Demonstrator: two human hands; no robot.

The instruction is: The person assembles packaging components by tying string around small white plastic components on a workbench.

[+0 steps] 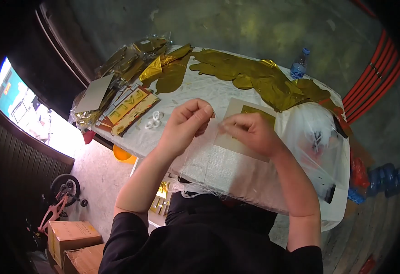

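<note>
- Head view: left hand (pixel 187 122) raised over the table (pixel 236 173), forearm angled up from the lower left, fingers curled, thumb and forefinger pinched on a thin white string (pixel 187 160).
- Right hand (pixel 250 132) just beside it, knuckles up, fingertips pinched near the left thumb; whether on the same string, cannot tell.
- String hanging from the left hand to a loose white bundle (pixel 193 188) at the table's near edge.
- Under the hands, a card with a gold sheet (pixel 255 112); gold foil balloons (pixel 255 77) farther back; water bottle (pixel 299 64) at the far edge.
</note>
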